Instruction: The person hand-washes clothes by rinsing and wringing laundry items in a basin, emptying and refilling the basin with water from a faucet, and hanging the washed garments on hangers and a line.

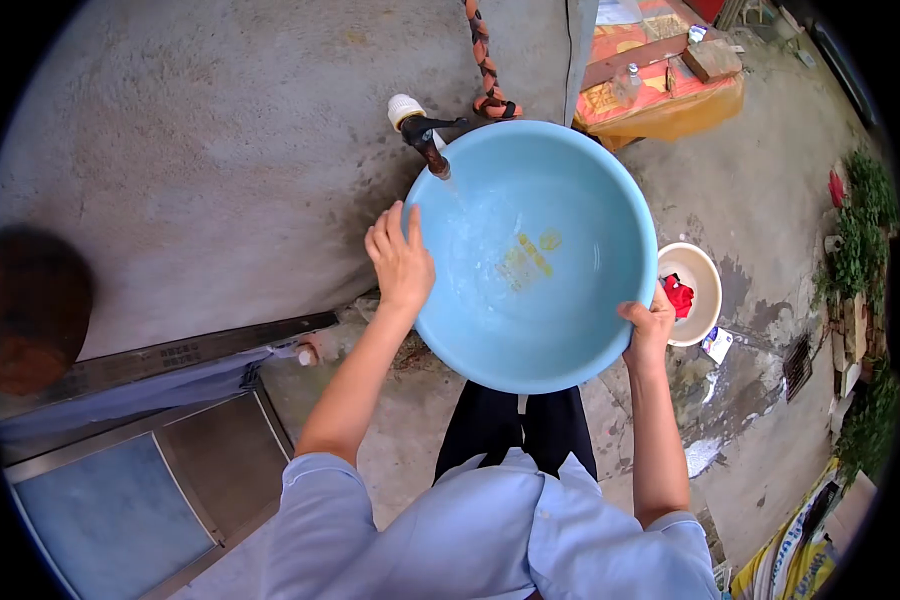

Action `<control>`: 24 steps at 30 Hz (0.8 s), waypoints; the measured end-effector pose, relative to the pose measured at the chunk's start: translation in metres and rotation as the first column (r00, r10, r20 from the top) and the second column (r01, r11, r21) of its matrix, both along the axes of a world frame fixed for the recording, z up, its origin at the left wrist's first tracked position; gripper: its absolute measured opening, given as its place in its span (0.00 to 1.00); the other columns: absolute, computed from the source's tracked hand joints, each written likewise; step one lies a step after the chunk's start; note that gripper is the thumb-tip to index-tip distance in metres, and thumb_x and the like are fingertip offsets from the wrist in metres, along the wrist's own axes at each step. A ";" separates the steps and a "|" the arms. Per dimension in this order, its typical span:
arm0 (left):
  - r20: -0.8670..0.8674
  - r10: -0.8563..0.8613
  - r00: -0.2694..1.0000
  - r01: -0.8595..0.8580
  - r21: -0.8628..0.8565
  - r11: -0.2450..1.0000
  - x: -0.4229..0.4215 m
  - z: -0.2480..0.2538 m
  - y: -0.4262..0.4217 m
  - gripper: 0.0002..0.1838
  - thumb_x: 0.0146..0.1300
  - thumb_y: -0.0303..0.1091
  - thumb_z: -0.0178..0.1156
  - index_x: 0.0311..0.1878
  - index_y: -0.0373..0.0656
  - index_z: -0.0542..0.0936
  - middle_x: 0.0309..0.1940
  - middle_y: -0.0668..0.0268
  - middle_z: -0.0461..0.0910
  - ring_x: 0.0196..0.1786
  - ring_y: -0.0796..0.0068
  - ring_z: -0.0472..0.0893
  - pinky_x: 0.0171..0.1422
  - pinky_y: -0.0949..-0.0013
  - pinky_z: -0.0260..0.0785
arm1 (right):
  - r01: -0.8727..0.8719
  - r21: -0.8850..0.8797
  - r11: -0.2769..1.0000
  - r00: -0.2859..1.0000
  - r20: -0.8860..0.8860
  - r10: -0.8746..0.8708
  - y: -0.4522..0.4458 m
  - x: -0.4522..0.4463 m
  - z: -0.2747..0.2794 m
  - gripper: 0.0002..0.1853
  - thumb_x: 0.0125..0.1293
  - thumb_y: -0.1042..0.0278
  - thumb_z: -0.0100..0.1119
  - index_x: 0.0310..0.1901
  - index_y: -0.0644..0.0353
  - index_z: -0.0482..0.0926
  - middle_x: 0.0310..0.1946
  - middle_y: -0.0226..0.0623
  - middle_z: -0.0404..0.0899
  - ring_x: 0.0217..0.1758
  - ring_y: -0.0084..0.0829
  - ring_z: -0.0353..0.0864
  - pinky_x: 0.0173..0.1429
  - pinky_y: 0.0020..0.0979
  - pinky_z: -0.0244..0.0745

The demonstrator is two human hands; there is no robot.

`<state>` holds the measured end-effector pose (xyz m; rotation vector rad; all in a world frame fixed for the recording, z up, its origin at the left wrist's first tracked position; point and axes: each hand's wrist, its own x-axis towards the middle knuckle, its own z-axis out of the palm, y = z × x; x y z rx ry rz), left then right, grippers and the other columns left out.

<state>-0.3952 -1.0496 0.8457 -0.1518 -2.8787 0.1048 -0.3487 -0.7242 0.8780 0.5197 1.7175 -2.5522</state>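
Head view: the blue basin (pixel 530 335) is located below the tap (pixel 428 142), its upper-left rim just under the spout, with water running into it. The left hand (pixel 402 262) lies at the left rim, fingers partly spread; whether it clamps the rim cannot be determined. The right hand (pixel 651 325) grips the right rim, thumb on top, fingers largely concealed. A white tub (pixel 708 300) containing red cloth (pixel 679 297) stands on the ground (pixel 760 400) beyond the right hand.

Soft, even daylight falls on the concrete ground (pixel 780 210), with only faint shadows and a mild sheen inside the blue basin (pixel 530 340), while the wide lens blackens the corners and the round brown thing (pixel 32 310) at left looks dim and blurred.
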 end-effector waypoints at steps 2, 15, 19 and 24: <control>0.114 0.358 0.927 -0.373 0.154 0.915 0.018 0.023 -0.021 0.37 0.51 0.39 0.67 0.62 0.34 0.64 0.59 0.48 0.65 0.61 0.52 0.65 0.63 0.50 0.58 | -0.028 -0.060 0.998 1.000 -0.002 0.028 0.006 -0.012 -0.016 0.23 0.42 0.81 0.49 0.45 0.70 0.76 0.32 0.33 0.78 0.29 0.21 0.75 0.35 0.22 0.72; 0.432 -0.025 0.901 -0.433 0.900 -0.053 0.095 0.169 -0.003 0.12 0.56 0.33 0.64 0.38 0.34 0.78 0.26 0.62 0.80 0.20 0.82 0.75 0.20 0.81 0.62 | -0.471 0.185 0.862 0.864 0.292 0.410 -0.065 -0.071 -0.139 0.17 0.58 0.65 0.58 0.46 0.67 0.79 0.31 0.37 0.81 0.32 0.26 0.79 0.39 0.27 0.75; 0.405 -0.086 0.910 -0.409 0.912 -0.025 0.087 0.192 0.049 0.10 0.58 0.31 0.64 0.37 0.34 0.78 0.26 0.63 0.80 0.20 0.84 0.75 0.22 0.82 0.65 | -0.578 0.216 0.787 0.797 0.359 0.486 -0.109 -0.096 -0.189 0.16 0.64 0.59 0.57 0.42 0.64 0.81 0.31 0.34 0.81 0.32 0.24 0.79 0.40 0.28 0.75; 0.389 -0.082 0.917 -0.387 0.921 0.050 0.077 0.187 0.094 0.08 0.60 0.29 0.63 0.34 0.33 0.78 0.25 0.63 0.80 0.23 0.82 0.77 0.26 0.80 0.70 | -0.577 0.193 0.793 0.797 0.346 0.496 -0.150 -0.121 -0.209 0.15 0.66 0.59 0.55 0.42 0.64 0.81 0.32 0.34 0.81 0.34 0.25 0.78 0.43 0.30 0.74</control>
